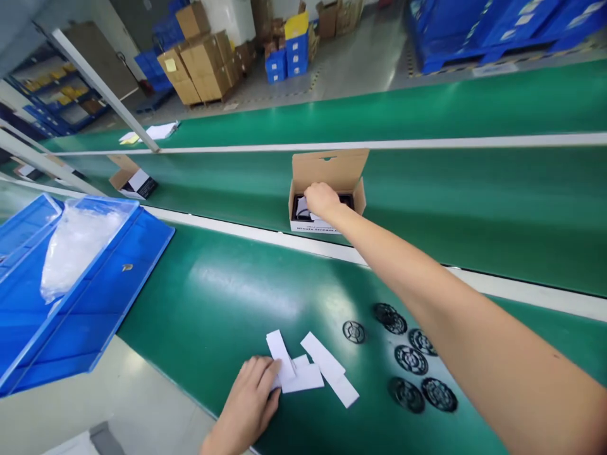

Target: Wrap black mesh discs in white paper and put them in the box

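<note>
My right hand (323, 200) reaches into an open cardboard box (330, 169) on the green belt. Its fingers are curled and their tips are hidden inside. Beside them in the box show a white piece (302, 207) and some black parts; whether the fingers hold the white piece is unclear. On the near bench my left hand (253, 398) has its fingers and thumb closed at the edge of folded white paper slips (303, 378). More white slips (327, 363) lie just right of it. Several round black slotted discs (411, 359) rest farther right, under my right forearm.
A blue bin (137, 272) with clear plastic bags (78, 243) stands at the left. Another open box (133, 180) sits farther left on the belt. A white rail (265, 235) separates bench and belt. Papers (161, 131) lie on the far ledge.
</note>
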### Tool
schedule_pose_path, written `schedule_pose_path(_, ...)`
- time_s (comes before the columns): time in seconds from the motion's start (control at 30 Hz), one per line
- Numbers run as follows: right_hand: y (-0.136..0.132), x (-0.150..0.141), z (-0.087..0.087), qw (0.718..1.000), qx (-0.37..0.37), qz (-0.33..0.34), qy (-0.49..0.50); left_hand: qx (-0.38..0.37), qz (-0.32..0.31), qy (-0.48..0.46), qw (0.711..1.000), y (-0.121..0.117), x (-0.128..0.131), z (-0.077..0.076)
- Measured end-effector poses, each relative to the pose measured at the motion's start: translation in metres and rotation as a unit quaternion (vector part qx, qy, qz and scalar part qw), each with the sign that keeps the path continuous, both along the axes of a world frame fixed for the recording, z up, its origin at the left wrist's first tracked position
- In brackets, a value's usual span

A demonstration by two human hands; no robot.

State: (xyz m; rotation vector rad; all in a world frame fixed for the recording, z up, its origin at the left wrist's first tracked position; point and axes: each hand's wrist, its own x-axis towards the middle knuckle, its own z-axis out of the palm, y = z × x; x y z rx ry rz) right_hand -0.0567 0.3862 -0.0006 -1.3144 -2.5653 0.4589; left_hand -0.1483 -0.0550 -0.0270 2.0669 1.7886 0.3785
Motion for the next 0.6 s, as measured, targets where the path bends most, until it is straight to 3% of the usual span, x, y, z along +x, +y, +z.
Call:
schedule_pose_path(0.17,-0.020,0.018,0.014,0.996,0.044,0.029,-0.067,-0.048,0.019,-0.072,0.996,0.007,0.002,0.016)
schedule_pose_path(0.33,-0.088,0.070,0.029,0.991,0.083,0.104,0.000,-0.084,0.139,-0.239,0.957,0.002,-0.006,0.014)
schedule_pose_path(0.47,-0.171,0.130,0.023,0.979,0.035,0.187,0.068,-0.130,0.262,-0.388,0.874,0.007,-0.009,0.016)
schedule_pose_path(0.6,-0.246,0.192,0.006,0.985,0.020,0.162,0.061,-0.122,0.340,-0.555,0.749,0.015,-0.008,0.027)
